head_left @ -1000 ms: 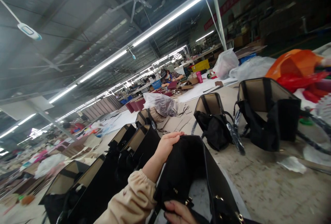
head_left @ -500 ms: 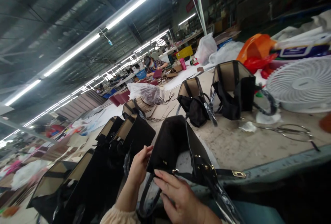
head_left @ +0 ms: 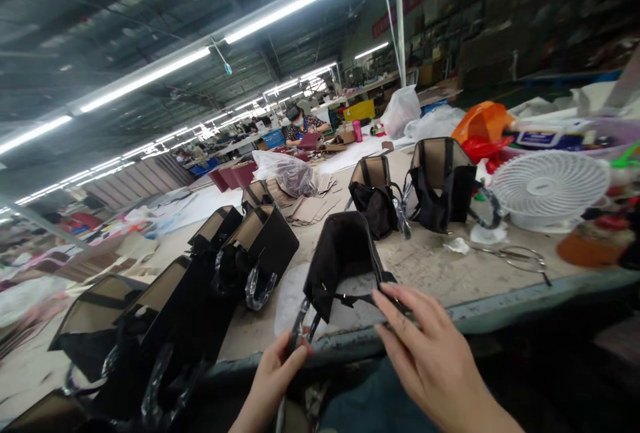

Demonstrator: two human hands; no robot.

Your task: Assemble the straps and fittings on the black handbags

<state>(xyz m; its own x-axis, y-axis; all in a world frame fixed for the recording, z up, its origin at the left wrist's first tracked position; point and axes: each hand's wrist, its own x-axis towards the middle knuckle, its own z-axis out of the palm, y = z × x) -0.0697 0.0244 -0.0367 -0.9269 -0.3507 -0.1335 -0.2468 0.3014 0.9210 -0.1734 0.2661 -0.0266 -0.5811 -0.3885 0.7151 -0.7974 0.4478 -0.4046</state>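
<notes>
A black handbag (head_left: 320, 283) stands at the table's front edge with its mouth open toward me and small metal fittings along its rim. My left hand (head_left: 283, 369) is closed around its handle (head_left: 301, 323), which is wrapped in clear plastic and hangs at the bag's left front. At the right front corner my right hand (head_left: 430, 343) grips the bag's edge between fingers and thumb; its fingers hide the part they hold. Just left of this bag stands another black handbag (head_left: 270, 243) with a tan lining.
More black handbags crowd the left side (head_left: 175, 313). Two others (head_left: 377, 199) stand behind, toward the right. Scissors (head_left: 520, 256), a white fan-like disc (head_left: 547, 186) and an orange-brown container (head_left: 593, 243) lie on the right. A person (head_left: 303, 126) sits farther back.
My left hand has moved down from the bag's left side to its handle. My right hand has shifted from the front rim to the right corner. The view has also shifted.
</notes>
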